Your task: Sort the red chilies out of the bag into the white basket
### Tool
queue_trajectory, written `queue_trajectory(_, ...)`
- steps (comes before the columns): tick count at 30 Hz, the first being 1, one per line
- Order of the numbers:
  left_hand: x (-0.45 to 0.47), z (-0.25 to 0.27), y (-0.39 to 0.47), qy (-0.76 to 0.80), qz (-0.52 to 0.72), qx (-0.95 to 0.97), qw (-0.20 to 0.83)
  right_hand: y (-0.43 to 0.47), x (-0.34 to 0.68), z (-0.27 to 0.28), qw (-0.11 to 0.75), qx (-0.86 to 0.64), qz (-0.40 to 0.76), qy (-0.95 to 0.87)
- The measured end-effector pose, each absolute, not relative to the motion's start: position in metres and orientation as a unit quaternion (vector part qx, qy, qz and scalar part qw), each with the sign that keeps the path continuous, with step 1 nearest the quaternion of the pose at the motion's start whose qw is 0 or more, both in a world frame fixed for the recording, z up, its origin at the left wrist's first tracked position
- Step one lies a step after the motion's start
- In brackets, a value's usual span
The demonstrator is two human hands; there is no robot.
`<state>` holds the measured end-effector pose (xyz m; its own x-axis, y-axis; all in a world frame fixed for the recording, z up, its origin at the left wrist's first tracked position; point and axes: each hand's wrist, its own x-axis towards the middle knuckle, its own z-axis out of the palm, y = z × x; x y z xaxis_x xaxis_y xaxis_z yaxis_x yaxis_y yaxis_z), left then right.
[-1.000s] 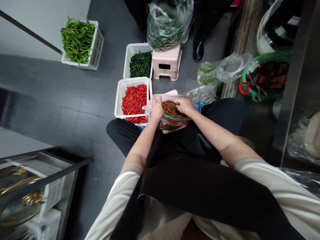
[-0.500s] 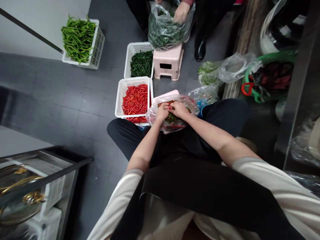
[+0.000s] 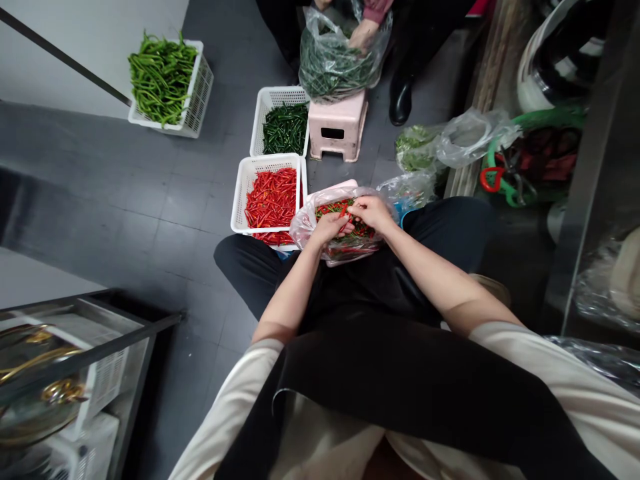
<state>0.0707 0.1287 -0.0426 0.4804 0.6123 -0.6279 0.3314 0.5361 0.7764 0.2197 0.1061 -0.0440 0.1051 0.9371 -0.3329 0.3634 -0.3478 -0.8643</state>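
Observation:
A clear plastic bag lies open between my knees, full of small red chili peppers with green stems. Over it, my left hand is turned partly palm up, its fingers curled around red chilies. Close beside it on the right, my right hand pinches at a red chili between thumb and fingertips. Part of what each hand holds is hidden by the fingers. A pink surface shows under the bag. Left of the bag, a white basket holds loose red chilies.
Behind it stands a white basket of dark green chilies. A pink stool bears a bag of green chilies, with another person's hand in it. Long green peppers fill a far-left basket. Red-handled scissors lie at right.
My hands have drawn slightly apart, the right one moving up and right. My left palm has turned upward, and a red chili now shows between them. The other person's hand has shifted slightly.

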Motion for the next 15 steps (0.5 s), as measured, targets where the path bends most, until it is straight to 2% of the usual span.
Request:
queue_trajectory(4,0.073,-0.044,0.127,0.53,0.082,0.458,0.709,0.103,0.21,-0.032,0.169,-0.663,0.262,-0.68)
queue_trajectory(7,0.074,-0.047,0.127,0.554,0.049,0.448,0.7,0.105,0.205,-0.032,0.128,-0.656,0.238,-0.705)
queue_trajectory(10,0.071,-0.046,0.13,0.568,0.044,0.412,0.711,0.109,0.21,-0.04,0.187,-0.684,0.306,-0.636)
queue_trajectory(13,0.064,-0.043,0.134,0.595,0.122,0.359,0.709,0.111,0.224,-0.047,0.305,-0.693,0.487,-0.436)
queue_trajectory(15,0.061,-0.042,0.135,0.614,0.156,0.34,0.695,0.109,0.232,-0.048,0.36,-0.637,0.615,-0.294)
